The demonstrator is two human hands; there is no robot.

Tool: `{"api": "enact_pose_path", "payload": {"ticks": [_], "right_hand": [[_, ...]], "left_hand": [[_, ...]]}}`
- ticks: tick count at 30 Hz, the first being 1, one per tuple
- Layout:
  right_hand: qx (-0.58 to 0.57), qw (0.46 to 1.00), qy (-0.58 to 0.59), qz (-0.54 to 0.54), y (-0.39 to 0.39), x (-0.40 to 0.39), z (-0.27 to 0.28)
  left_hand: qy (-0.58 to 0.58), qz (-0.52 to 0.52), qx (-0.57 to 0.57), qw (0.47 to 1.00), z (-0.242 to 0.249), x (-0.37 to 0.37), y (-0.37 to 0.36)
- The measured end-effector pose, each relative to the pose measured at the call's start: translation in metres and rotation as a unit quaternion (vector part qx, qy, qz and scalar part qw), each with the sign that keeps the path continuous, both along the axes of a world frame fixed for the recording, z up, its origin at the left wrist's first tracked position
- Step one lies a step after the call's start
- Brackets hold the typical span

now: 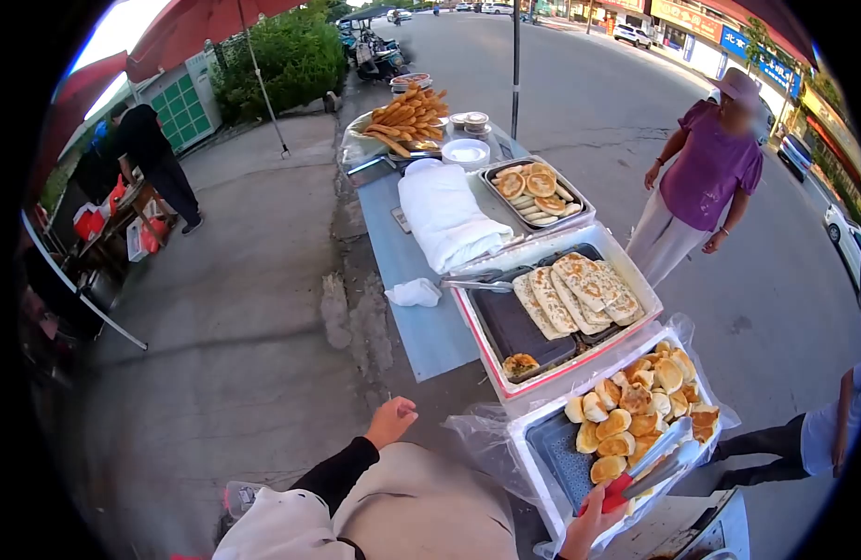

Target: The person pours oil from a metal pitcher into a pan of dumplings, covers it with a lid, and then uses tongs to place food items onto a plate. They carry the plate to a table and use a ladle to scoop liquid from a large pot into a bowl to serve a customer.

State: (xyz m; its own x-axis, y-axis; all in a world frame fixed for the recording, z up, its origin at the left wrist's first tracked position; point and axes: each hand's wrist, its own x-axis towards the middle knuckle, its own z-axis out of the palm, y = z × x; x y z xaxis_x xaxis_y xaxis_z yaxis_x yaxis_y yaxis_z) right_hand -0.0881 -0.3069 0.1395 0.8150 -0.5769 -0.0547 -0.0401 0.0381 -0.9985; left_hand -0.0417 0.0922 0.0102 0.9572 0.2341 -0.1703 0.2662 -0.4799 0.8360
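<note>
My right hand (594, 519) is closed around the red grip of a pair of metal tongs (656, 459). The tongs reach over a white foam box (527, 448), its dark tray heaped with golden-brown buns (640, 415). Nothing shows between the tong tips, though the view there is partly blocked by the tongs themselves. My left hand (391, 422) hangs in front of my body with its fingers curled in, apart from the stall and holding nothing visible.
Another foam box (486, 350) holds flatbreads (580, 294) and tongs (477, 283). Beyond are a tray of round cakes (541, 191), a white cloth (449, 215) and fried dough sticks (410, 117). A person in purple (706, 168) stands across the stall; another person (836, 420) is at right.
</note>
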Motion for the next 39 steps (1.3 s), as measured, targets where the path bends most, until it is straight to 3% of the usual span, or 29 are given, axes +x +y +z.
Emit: {"api": "enact_pose_path", "payload": {"ticks": [1,3,7,8,9,10,11,13,19,21,22,25,33,35,39], "right_hand": [[0.042,0.998,-0.006,-0.036,0.020,0.010,0.010],[0.020,0.999,-0.015,-0.022,0.033,0.026,0.003],[0.008,1.000,-0.016,0.003,0.054,0.055,-0.026],[-0.008,0.999,-0.010,-0.034,0.058,0.063,-0.037],[-0.023,0.997,-0.004,-0.072,0.062,0.073,-0.047],[-0.109,0.990,-0.086,-0.008,0.062,0.082,-0.046],[-0.127,0.988,-0.082,0.004,0.069,0.093,-0.047],[-0.137,0.990,-0.030,0.000,0.096,0.122,-0.054],[-0.167,0.984,0.058,-0.017,0.195,0.219,-0.070],[-0.172,0.982,0.079,-0.002,0.211,0.241,-0.082],[-0.181,0.976,0.102,0.057,0.218,0.252,-0.079],[-0.207,0.972,0.108,-0.011,0.263,0.294,-0.055],[-0.272,0.951,0.122,-0.085,0.339,0.342,-0.021],[-0.045,0.976,0.101,-0.186,0.359,0.370,-0.001],[-0.057,0.975,0.078,-0.202,0.377,0.399,0.009]], "left_hand": [[-0.013,0.036,0.005,0.999,-0.003,0.002,0.018],[0.043,0.118,-0.051,0.991,0.030,0.018,0.045],[0.056,0.124,0.094,0.986,0.021,0.090,0.134],[-0.028,0.119,0.128,0.984,0.017,0.117,0.157],[-0.114,0.113,0.160,0.974,0.013,0.149,0.179],[-0.139,0.127,0.134,0.973,0.014,0.183,0.198],[-0.165,0.140,0.109,0.970,0.015,0.222,0.220],[-0.138,0.123,0.103,0.977,0.023,0.308,0.262],[-0.097,0.125,0.109,0.981,-0.027,0.569,0.362],[-0.075,0.125,0.066,0.987,-0.037,0.632,0.376],[-0.065,0.119,0.061,0.989,-0.037,0.654,0.377],[-0.044,0.131,-0.010,0.990,-0.050,0.714,0.381],[0.002,0.119,0.013,0.993,-0.089,0.795,0.392],[0.013,0.110,0.083,0.990,-0.095,0.801,0.400],[0.047,0.127,-0.147,0.980,-0.103,0.810,0.409]]}}
